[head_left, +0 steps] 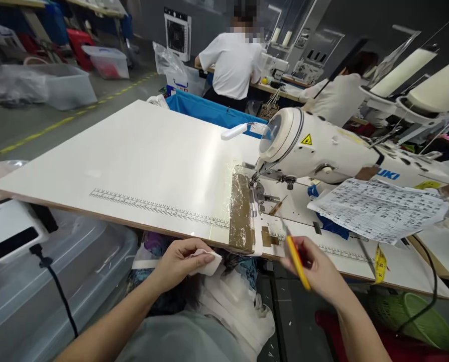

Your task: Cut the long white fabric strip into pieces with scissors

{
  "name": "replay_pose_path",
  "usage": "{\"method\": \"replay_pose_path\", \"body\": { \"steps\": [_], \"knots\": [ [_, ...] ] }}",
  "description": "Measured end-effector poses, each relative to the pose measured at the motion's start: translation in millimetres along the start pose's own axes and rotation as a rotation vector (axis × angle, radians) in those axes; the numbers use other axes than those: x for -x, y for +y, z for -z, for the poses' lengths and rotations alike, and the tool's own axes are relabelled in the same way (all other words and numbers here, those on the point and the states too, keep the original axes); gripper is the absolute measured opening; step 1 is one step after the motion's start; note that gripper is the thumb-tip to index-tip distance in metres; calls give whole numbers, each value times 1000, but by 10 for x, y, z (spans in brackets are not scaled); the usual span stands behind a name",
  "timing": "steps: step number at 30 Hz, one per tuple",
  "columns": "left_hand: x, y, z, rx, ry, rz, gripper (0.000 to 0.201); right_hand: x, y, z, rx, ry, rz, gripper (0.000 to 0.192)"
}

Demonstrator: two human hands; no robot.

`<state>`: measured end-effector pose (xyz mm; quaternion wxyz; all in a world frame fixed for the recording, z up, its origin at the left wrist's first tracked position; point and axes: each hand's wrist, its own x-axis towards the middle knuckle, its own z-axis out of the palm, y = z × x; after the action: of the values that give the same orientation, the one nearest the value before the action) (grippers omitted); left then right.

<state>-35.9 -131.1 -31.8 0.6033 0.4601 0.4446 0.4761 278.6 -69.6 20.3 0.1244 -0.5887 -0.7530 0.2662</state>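
My left hand [179,261] sits just below the front edge of the white sewing table [145,161], pinching a small white piece of fabric [209,262] over my lap. My right hand [318,269] is to the right, below the table edge, holding yellow-handled snips [298,261] whose tip points up toward the needle area. More white fabric pieces [235,306] are piled on my lap between my hands. The white JUKI sewing machine [322,151] stands on the table beyond my right hand.
A printed paper sheet [378,208] lies on the machine bed. A yellow measuring tape [379,262] hangs off the table edge. A clear plastic bin [59,286] with a white device and black cable is at my left, a green basket [420,317] at lower right. Two people work at stations behind.
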Motion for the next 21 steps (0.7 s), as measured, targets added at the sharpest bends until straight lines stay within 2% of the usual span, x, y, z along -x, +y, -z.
{"method": "replay_pose_path", "body": {
  "steps": [3, 7, 13, 21],
  "knots": [
    [57, -50, -24, -9, 0, 31, 22, 331, -393, -146, 179, -148, 155, 31],
    [138, -41, -52, -20, 11, 53, 25, 341, -784, -173, 427, -179, 289, 36],
    [206, -74, -53, -22, 44, 16, 25, 237, -924, -150, 508, -262, 362, 38],
    [212, -53, -27, -23, 23, -18, 22, 184, -1015, -133, 489, -298, 396, 28]
  ]
}}
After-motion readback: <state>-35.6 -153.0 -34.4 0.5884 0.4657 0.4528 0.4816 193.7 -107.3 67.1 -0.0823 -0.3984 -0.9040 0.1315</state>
